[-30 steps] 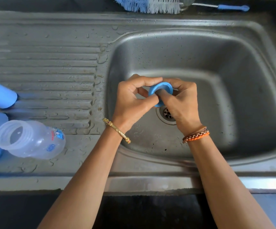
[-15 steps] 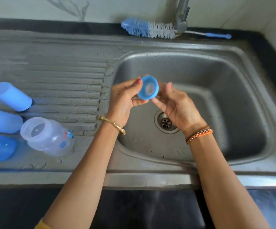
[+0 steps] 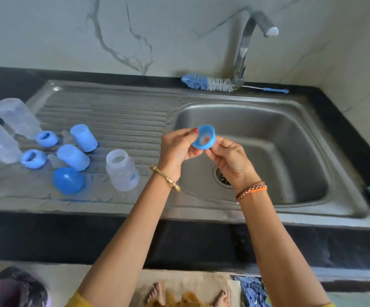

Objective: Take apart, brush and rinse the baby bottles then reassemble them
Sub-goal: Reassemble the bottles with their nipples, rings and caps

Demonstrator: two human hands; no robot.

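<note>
Both hands hold a blue collar (image 3: 203, 137) above the sink (image 3: 290, 134): left hand (image 3: 177, 149) pinches its rim with thumb and fingertips, right hand (image 3: 230, 160) pinches its lower edge. Open bottle (image 3: 122, 170) stands on the drainboard (image 3: 117, 120); brush (image 3: 208, 83) lies behind the basin

Bottle parts (image 3: 73, 156) on drainboard (image 3: 122, 120) left of sink (image 3: 308, 134), brush (image 3: 208, 83) behind by tap (image 3: 244, 52)

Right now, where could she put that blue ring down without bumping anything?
Bare ribs lie between the blue caps and the sink basin, behind the short bottle. The drainboard's left end, around the collars and tall bottles, is crowded.
</note>
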